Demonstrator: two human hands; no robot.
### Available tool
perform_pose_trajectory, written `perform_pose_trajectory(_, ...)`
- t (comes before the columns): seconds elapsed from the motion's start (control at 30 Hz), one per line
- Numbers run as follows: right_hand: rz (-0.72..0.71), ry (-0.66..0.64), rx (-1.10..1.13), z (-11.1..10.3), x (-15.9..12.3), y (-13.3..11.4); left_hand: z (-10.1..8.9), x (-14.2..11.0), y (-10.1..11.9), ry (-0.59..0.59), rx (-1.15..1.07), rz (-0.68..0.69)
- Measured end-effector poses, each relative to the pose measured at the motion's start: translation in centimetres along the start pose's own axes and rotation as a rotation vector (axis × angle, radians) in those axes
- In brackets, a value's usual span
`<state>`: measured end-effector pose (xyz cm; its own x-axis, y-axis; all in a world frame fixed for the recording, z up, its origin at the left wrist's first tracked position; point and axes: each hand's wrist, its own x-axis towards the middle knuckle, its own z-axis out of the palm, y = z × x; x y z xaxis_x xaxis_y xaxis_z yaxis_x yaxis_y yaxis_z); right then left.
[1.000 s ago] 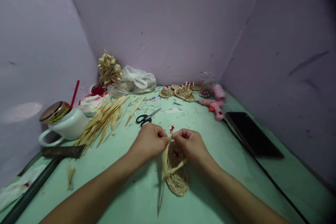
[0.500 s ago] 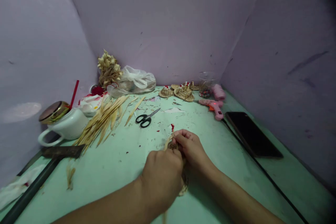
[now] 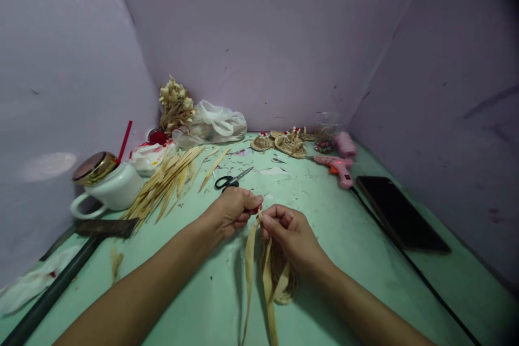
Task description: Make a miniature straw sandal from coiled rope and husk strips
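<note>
My left hand [image 3: 235, 211] is closed in a pinch on a small red tip [image 3: 259, 207], mostly covered by the fingers; whether it is thread or beads I cannot tell. Just right of it, my right hand [image 3: 291, 232] pinches the top of pale dried-leaf strips [image 3: 249, 265], whose long ends hang toward me. Under the right hand hangs a braided straw piece [image 3: 286, 293], rounded at its lower end and partly hidden by the hand and strips. Black-handled scissors [image 3: 239, 175] lie beyond my left hand, one handle loop partly covered by it.
A pile of dried strips [image 3: 164, 184], a white mug [image 3: 121, 189] and a hammer-like tool [image 3: 106, 227] occupy the left. Small woven hats [image 3: 290, 145] sit at the back. On the right are a pink glue gun [image 3: 338, 167] with its cord and a dark phone [image 3: 399, 213].
My left hand has moved up and forward from the woven piece to the red tip. The strips now hang loose in view. The whole view has shifted slightly.
</note>
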<state>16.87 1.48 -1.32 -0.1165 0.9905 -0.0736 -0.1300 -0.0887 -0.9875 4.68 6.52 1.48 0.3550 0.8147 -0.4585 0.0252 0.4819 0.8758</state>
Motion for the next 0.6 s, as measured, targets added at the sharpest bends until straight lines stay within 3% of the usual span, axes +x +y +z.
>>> perform_pose_trajectory(0.2,-0.077,-0.020,-0.025,0.3,-0.5,0.0,0.9,0.0,-0.4,-0.014,-0.060,-0.072)
perform_pose_trajectory(0.4,0.094,0.154,0.169,-0.4,0.9,1.0,-0.3,0.5,-0.2,-0.018,-0.021,-0.024)
perform_pose_trajectory(0.6,0.114,0.090,0.151,-0.9,1.3,1.3,-0.1,-0.2,-0.3,-0.137,0.096,-0.084)
